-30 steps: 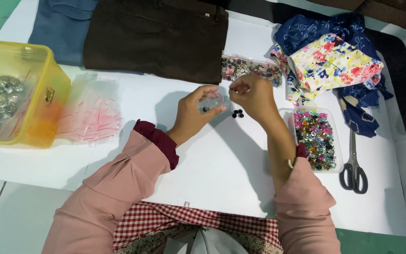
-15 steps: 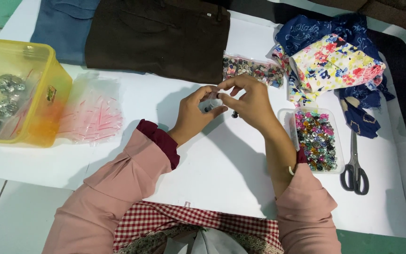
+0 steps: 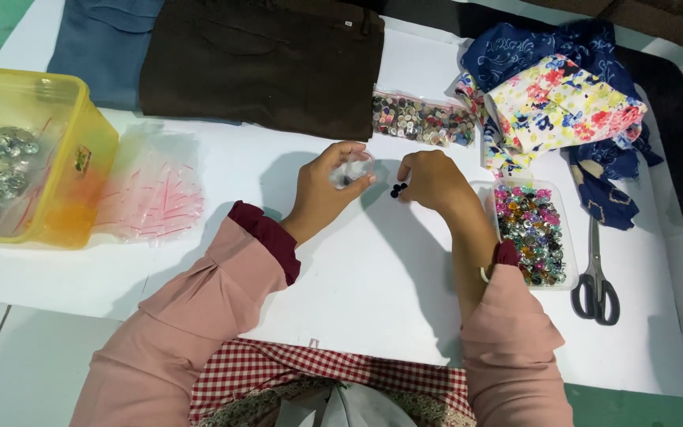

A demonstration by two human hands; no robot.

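My left hand [image 3: 327,190] holds a small clear plastic bag [image 3: 351,169] just above the white table [image 3: 357,269], pinched between thumb and fingers. My right hand [image 3: 434,180] rests to its right, fingertips down on a few small black buttons [image 3: 398,190] lying on the table. The two hands are a short gap apart.
A clear tray of colourful buttons [image 3: 533,232] sits by my right wrist, scissors [image 3: 598,277] to its right. A bag of mixed buttons [image 3: 423,121], brown cloth [image 3: 262,63], blue cloth [image 3: 100,43] and floral fabrics [image 3: 559,103] lie at the back. A yellow box [image 3: 29,162] and a pile of clear bags [image 3: 156,194] are at left.
My hands were together at the small bag; they have parted, and my right hand has dropped to the black buttons on the table.
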